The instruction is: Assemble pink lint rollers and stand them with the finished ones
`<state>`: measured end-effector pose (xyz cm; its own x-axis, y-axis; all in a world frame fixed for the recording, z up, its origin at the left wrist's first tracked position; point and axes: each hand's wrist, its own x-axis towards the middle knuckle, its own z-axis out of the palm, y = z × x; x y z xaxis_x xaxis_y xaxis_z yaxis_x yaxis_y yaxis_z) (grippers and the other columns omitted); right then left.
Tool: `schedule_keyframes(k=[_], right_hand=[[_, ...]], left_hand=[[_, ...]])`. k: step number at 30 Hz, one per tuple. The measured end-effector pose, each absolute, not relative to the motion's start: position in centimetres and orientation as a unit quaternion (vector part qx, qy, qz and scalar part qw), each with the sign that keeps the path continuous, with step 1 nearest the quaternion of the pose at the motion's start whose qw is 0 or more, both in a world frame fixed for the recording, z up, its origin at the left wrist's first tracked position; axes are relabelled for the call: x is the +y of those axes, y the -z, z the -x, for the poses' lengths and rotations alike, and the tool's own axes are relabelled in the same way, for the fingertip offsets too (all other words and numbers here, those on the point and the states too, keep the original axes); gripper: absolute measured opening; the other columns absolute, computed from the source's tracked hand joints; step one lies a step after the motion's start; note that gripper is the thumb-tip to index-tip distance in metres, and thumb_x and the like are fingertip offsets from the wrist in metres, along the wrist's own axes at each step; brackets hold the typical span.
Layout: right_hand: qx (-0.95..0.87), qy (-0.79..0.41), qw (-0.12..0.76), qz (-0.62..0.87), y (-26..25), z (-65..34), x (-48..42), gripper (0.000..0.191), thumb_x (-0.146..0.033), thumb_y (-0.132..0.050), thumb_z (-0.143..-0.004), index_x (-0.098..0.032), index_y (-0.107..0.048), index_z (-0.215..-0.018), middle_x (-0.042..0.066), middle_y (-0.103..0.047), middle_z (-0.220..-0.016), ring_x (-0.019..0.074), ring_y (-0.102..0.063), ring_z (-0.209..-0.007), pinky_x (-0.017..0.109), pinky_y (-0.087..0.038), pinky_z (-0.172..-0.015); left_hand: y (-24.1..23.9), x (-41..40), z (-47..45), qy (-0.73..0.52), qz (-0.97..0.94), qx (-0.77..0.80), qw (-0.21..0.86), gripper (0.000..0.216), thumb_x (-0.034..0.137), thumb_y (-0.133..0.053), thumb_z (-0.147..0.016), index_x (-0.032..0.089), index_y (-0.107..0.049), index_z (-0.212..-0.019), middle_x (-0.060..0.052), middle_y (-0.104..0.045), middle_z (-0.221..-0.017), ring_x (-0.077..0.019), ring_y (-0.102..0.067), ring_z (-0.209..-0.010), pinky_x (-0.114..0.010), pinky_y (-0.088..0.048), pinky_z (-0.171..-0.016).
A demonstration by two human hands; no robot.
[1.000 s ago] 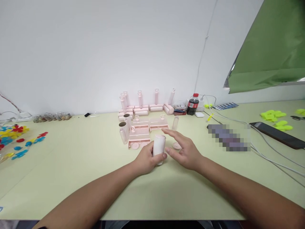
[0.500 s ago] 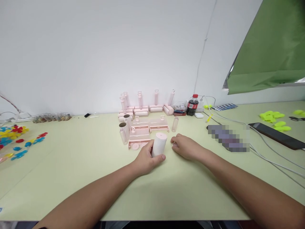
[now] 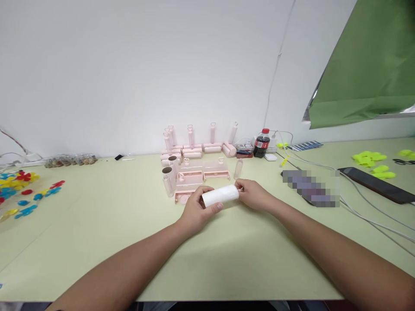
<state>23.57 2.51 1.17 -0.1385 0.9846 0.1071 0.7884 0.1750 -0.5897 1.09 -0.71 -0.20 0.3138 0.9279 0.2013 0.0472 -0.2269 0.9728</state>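
My left hand [image 3: 198, 211] is wrapped around a white lint roller refill roll [image 3: 220, 195], holding it nearly level above the table. At the roll's right end, my right hand [image 3: 254, 193] pinches its fingers together around a small pale piece that is mostly hidden. Just beyond the hands lie pink lint roller covers [image 3: 189, 179] with clear lids, one partly behind my left hand. Two more rolls [image 3: 167, 172] stand upright on the left beside a clear-pink handle [image 3: 168, 185]. Another handle [image 3: 238, 168] stands upright behind my right hand.
Several pink lint rollers [image 3: 192, 151] line the wall. A cola bottle [image 3: 262, 143] stands to their right. A phone [image 3: 376, 183], white cables [image 3: 356, 211] and yellow-green pieces [image 3: 369, 157] occupy the right side. Coloured plastic pieces [image 3: 26, 190] lie far left.
The roll has tipped from upright to nearly level, its capped end turning right. My right hand has come in to that end of the roll.
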Motion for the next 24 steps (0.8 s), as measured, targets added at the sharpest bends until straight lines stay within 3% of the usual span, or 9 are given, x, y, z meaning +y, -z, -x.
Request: schedule_keyframes(k=[4,7,9,12,14,18,24], right_hand=[[-0.696,-0.206,0.308,0.615,-1.2,-23.6,2.8,0.007,-0.026,-0.052,-0.075,-0.020,-0.053,-0.072,0.000,-0.062,-0.070,0.0147,-0.051,-0.060,0.024,-0.035,-0.054],[-0.684,-0.225,0.362,0.592,-1.2,-23.3,2.7,0.010,-0.030,-0.052,-0.077,-0.020,-0.053,-0.075,0.002,-0.066,-0.084,0.0144,-0.053,-0.065,0.025,-0.039,-0.059],[-0.674,-0.248,0.403,0.567,-1.1,-22.9,2.3,0.012,-0.032,-0.055,-0.077,-0.020,-0.053,-0.075,0.003,-0.066,-0.088,0.0147,-0.054,-0.067,0.026,-0.040,-0.062],[-0.654,-0.267,0.446,0.549,-0.8,-21.8,1.5,0.012,-0.032,-0.057,-0.078,-0.021,-0.055,-0.079,0.002,-0.065,-0.084,0.0152,-0.054,-0.067,0.028,-0.041,-0.063],[-0.646,-0.272,0.467,0.540,-0.5,-20.9,0.9,0.012,-0.032,-0.057,-0.079,-0.021,-0.056,-0.082,0.001,-0.063,-0.079,0.0160,-0.055,-0.068,0.028,-0.042,-0.065],[-0.647,-0.284,0.485,0.516,-0.2,-19.9,0.3,0.013,-0.031,-0.056,-0.082,-0.020,-0.059,-0.089,0.000,-0.061,-0.076,0.0175,-0.058,-0.072,0.030,-0.046,-0.069],[-0.604,-0.292,0.594,0.445,-1.7,-20.7,-0.1,0.024,-0.032,-0.052,-0.088,-0.021,-0.059,-0.109,0.006,-0.066,-0.097,0.0213,-0.065,-0.093,0.037,-0.051,-0.083]], left_hand=[[0.3,-0.5,-1.3,-0.481,-0.620,0.365,0.501,0.050,0.040,-0.078,-0.067,0.020,-0.049,-0.103,0.001,-0.055,-0.084,-0.0129,-0.053,-0.072,-0.024,-0.043,-0.062],[0.1,-0.7,-1.2,-0.464,-0.649,0.383,0.464,0.033,0.039,-0.072,-0.072,0.019,-0.053,-0.090,0.002,-0.052,-0.077,-0.0110,-0.049,-0.064,-0.024,-0.040,-0.060],[-0.1,-1.0,-1.2,-0.435,-0.693,0.413,0.399,0.027,0.036,-0.070,-0.072,0.019,-0.056,-0.086,0.000,-0.055,-0.082,-0.0134,-0.051,-0.070,-0.027,-0.043,-0.066],[-0.1,-1.6,-1.3,-0.371,-0.761,0.426,0.318,0.052,0.035,-0.074,-0.067,0.020,-0.054,-0.113,-0.007,-0.058,-0.111,-0.0222,-0.055,-0.095,-0.035,-0.045,-0.082],[0.1,-1.9,-1.5,-0.311,-0.809,0.412,0.283,0.064,0.036,-0.074,-0.068,0.021,-0.050,-0.125,-0.010,-0.058,-0.119,-0.0272,-0.054,-0.103,-0.040,-0.044,-0.087],[0.5,-2.0,-1.7,-0.225,-0.883,0.351,0.216,0.040,0.032,-0.067,-0.075,0.021,-0.061,-0.113,-0.010,-0.063,-0.104,-0.0298,-0.056,-0.098,-0.044,-0.042,-0.087],[0.0,-1.6,-1.4,-0.320,-0.786,0.406,0.339,0.039,0.042,-0.065,-0.080,0.021,-0.057,-0.112,-0.007,-0.064,-0.105,-0.0249,-0.059,-0.092,-0.036,-0.045,-0.079]])
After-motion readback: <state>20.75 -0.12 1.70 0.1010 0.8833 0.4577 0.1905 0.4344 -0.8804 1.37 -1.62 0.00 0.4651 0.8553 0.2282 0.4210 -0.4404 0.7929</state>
